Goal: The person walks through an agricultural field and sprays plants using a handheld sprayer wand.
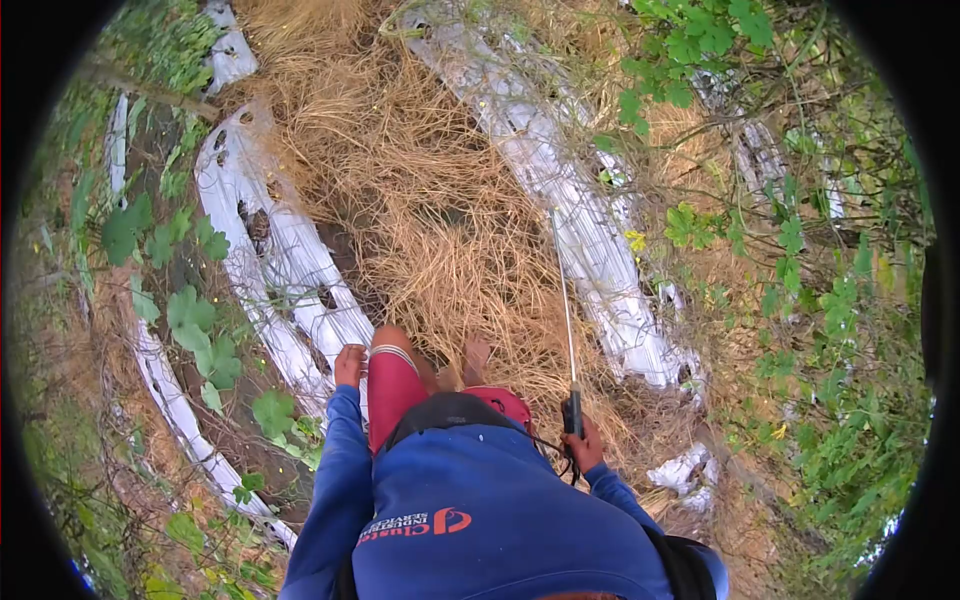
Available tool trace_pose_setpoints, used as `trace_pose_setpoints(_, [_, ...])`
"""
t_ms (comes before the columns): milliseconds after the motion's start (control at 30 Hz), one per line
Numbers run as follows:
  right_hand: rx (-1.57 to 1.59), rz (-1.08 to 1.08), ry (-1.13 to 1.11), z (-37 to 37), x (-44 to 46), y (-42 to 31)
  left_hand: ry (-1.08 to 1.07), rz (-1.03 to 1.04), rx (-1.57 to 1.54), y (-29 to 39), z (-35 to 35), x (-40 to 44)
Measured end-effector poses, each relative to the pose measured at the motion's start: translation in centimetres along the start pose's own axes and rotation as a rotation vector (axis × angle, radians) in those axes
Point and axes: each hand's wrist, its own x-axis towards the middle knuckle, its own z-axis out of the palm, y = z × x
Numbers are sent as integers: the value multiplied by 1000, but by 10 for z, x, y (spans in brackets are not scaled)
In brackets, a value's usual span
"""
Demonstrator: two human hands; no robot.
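Note:
My right hand (586,443) is wrapped round the black handle of a long thin metal rod (568,310), which points forward and lies across the view of the dry straw and the edge of a pale plastic strip. A dark cord hangs beside the handle. My left hand (350,366) is low at my left side, next to my red shorts (394,398) and above another torn plastic strip (318,290). Its fingers look curled, but whether they hold anything is too small to tell.
Dry straw (430,190) covers the ground ahead between two plastic strips with holes. Dense green vines (840,330) stand on the right, and broad leaves (195,320) grow on the left. A crumpled plastic piece (688,474) lies right of my right hand. A bare foot (477,355) shows on the straw.

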Motion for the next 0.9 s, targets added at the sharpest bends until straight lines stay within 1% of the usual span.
trace_pose_setpoints(33, [8, 7, 2, 6, 6, 4, -5, 47, 50, 8, 1, 3])
trace_pose_setpoints(100, [277, 145, -35, 22, 26, 13, 29, 63, 117, 26, 3, 15])
trace_pose_setpoints(133, [296, 129, -72, 26, 36, -31, 27, 68, 120, 36, 5, 23])
trace_pose_setpoints(200, [300, 111, -66, 37, 63, -50, -18, 74, 29, 52, 5, 35])
trace_pose_setpoints(300, [317, 104, -74, 52, 94, -62, -84, 23, 62, 67, 8, 70])
trace_pose_setpoints(367, [403, 187, -57, 65, 123, -91, -135, 55, 68, 79, 13, 89])
trace_pose_setpoints(400, [436, 172, -48, 71, 134, -109, -146, 56, 72, 84, 16, 104])
trace_pose_setpoints(500, [391, 112, -23, 90, 187, -125, -234, 52, 10, 102, 17, 143])
trace_pose_setpoints(533, [397, 91, -9, 98, 198, -144, -264, 107, -15, 109, 16, 154])
trace_pose_setpoints(567, [383, 93, -10, 104, 214, -157, -265, 100, -27, 117, 15, 164])
trace_pose_setpoints(633, [479, 148, 43, 119, 247, -183, -243, 65, -113, 133, 8, 186])
trace_pose_setpoints(667, [491, 159, 103, 125, 264, -195, -277, 111, -106, 141, 1, 198])
trace_pose_setpoints(700, [482, 151, 101, 128, 281, -209, -277, 114, -118, 149, -5, 210])
trace_pose_setpoints(767, [431, 115, 97, 131, 307, -233, -232, 132, -44, 169, -18, 222])
trace_pose_setpoints(833, [428, 126, 104, 132, 333, -241, -251, 90, -59, 183, -32, 238])
trace_pose_setpoints(900, [417, 130, 120, 132, 359, -245, -264, 126, -49, 187, -43, 261])
